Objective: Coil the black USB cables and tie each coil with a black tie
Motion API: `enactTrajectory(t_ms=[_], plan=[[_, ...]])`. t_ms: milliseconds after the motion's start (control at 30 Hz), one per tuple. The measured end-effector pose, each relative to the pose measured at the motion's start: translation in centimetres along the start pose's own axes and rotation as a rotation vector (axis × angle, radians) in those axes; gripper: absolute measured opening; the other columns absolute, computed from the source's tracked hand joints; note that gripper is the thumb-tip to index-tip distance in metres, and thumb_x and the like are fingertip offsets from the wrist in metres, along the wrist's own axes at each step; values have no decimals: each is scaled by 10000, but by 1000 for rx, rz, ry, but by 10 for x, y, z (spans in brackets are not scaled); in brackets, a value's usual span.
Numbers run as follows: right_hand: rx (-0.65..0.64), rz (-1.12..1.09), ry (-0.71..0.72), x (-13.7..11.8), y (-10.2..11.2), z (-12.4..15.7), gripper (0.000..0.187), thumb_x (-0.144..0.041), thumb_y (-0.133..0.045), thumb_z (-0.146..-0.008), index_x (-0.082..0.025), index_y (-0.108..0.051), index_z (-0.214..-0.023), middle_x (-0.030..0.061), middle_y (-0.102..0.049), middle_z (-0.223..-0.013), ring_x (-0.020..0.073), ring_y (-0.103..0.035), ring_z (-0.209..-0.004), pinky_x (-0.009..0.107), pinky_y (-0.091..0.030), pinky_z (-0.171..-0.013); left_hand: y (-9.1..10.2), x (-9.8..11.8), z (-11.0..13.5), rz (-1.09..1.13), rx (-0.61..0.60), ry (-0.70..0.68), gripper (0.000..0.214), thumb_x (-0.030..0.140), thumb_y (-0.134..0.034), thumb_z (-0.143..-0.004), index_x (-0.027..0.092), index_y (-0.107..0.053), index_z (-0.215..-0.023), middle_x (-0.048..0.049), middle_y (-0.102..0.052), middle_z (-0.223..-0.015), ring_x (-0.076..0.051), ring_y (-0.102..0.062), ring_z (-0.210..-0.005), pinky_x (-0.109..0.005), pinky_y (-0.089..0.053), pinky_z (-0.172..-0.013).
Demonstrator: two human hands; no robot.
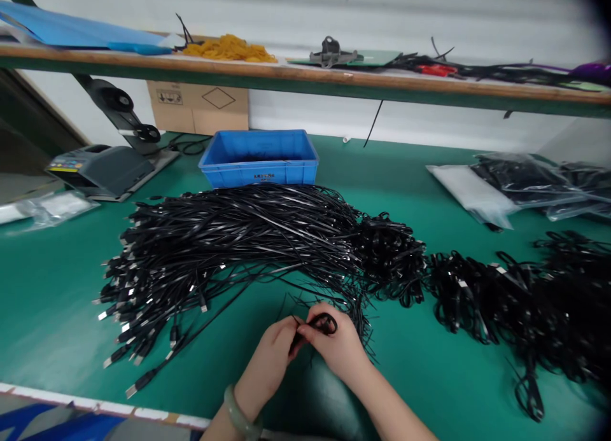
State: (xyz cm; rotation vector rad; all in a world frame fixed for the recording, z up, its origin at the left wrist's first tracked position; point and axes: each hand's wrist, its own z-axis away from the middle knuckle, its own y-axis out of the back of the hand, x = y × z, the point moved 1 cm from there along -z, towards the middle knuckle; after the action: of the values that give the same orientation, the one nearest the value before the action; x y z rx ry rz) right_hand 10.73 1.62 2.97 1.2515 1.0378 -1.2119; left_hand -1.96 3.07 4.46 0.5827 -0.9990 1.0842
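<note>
**Jade bangle [241, 410] by a snag-prone cable loop [322, 324]**

The jade bangle is worn at the left hand [270, 358]; the cable loop is pinched by it and the right hand [334, 345] beside the heap of USB cables [229, 250], whose loose strands could be snagged if tugged.

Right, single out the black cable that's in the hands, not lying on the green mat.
It's the looped black cable, pinched between the left hand and right hand. The others lie loose on the green mat, in the long bundle and the tangled heap.

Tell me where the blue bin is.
In the head view, the blue bin sits left of centre on the green bench, just behind the heap of black cables, under the wooden shelf.
</note>
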Motion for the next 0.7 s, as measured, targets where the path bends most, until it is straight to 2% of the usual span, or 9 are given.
enactTrajectory(t_ms=[100,200,333,400,500,600,700], plan=[[-55,141,90,-7,4,1,51,-198,-613,-681,-208,-564,-689,-26,-569,-644,118,-499,-581,220,-385,-561,0,-1,-2,65,-58,55,284,439,-422,-747,206,-390,-588,79,-328,-470,-72,-226,-413,-207,-130,-396],[-166,215,129,-14,11,1,56,-172,-600,-705,-222,-583,-724,-30,-585,-644,122,-520,-592,222,-395,-574,1,-3,-4,87,-104,70,332,495,-474,-710,198,-412,-575,83,-329,-455,-60,-212,-395,-201,-128,-385],[-364,58,59,-19,20,1,261,-148,-540,-756,-239,-585,-996,-13,-644,-760,147,-593,-715,249,-454,-662,8,-2,-6,65,-119,48,398,539,-534,-685,160,-514,-566,62,-383,-461,-61,-271,-398,-206,-169,-395],[-419,-6,20,-22,23,-1,321,-130,-524,-761,-231,-590,-1058,6,-673,-815,165,-623,-777,279,-471,-718,12,0,-5,36,-120,28,397,516,-585,-670,137,-570,-553,48,-411,-459,-67,-305,-410,-210,-187,-408],[-395,93,78,-27,25,-4,283,-76,-538,-726,-229,-668,-925,9,-692,-786,176,-632,-759,281,-470,-710,15,5,-4,2,-86,-36,365,465,-643,-654,127,-608,-520,26,-458,-475,-88,-366,-471,-211,-243,-453],[-298,241,172,-31,24,-6,232,-33,-541,-705,-216,-682,-732,-4,-668,-667,154,-605,-654,242,-445,-621,12,5,-3,18,-1,-111,365,469,-656,-650,142,-585,-506,24,-471,-520,-99,-391,-530,-208,-290,-499],[-206,345,276,-31,22,-6,186,-73,-549,-749,-206,-661,-682,9,-645,-656,149,-586,-647,234,-433,-607,2,-4,-3,83,78,-127,415,567,-556,-697,164,-554,-598,38,-441,-536,-96,-367,-490,-211,-302,-463]])
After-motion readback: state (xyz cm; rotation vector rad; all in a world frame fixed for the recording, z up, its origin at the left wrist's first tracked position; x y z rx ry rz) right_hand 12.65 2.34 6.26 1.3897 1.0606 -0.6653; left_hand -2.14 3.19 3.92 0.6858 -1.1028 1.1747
